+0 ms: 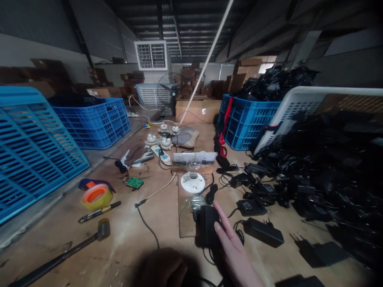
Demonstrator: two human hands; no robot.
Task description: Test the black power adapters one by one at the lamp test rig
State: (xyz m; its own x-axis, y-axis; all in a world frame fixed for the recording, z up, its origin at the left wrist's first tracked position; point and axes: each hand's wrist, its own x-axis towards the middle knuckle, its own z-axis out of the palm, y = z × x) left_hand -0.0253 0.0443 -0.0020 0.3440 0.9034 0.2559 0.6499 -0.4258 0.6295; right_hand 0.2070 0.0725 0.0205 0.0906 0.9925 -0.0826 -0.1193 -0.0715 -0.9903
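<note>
My right hand (231, 243) grips a black power adapter (208, 225), thumb and forefinger along its right side. The adapter's far end is over a flat board (187, 227), beside a clear plastic-looking piece (194, 203). On that board stands a white round lamp holder (193, 183) with a clear bulb (194, 167). My left hand (164, 269) is low in the view, in deep shadow, its fingers curled; what they hold, if anything, is hidden. Black cable runs below the adapter, between the hands. Close on the right lie more adapters (263, 232).
A hammer (74, 249), marker pen (99, 212), tape roll (98, 196) and green circuit board (134, 182) lie left. Blue crates (30, 147) flank the table. A big heap of black adapters (335, 159) spills from a white crate (287, 103) at right. A power strip (160, 154) lies behind.
</note>
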